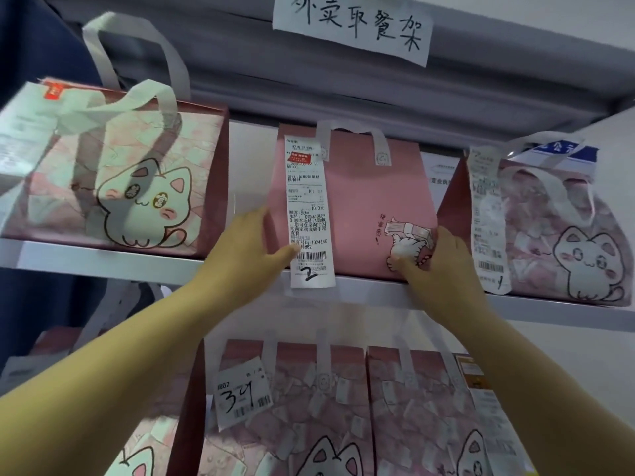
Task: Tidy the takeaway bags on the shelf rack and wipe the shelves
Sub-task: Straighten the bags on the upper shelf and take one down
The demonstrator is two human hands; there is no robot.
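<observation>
Pink bag (pixel 371 201): stood upright in the middle of the upper shelf (pixel 103 261), between two other bags and close to both, its two white handles up.
Receipt (pixel 309 214): a long strip hung down the pink bag's front left, its lower end with a handwritten "2" past the shelf edge.
Left hand (pixel 247 245): lay flat against the pink bag's left side, fingers fairly straight, thumb stretched over the front corner to the receipt.
Right hand (pixel 436 266): gripped the pink bag's lower right corner, fingers curled onto the printed cat.
Left cat bag (pixel 113 173): sat tilted at the shelf's left end.
Right cat bag (pixel 549 235): sat just beside the pink bag, with its own receipt hanging.
Lower bags (pixel 326 424): stood side by side on the shelf below, one tagged "34".
Paper sign (pixel 354 25): handwritten, stuck to the rack's top.
</observation>
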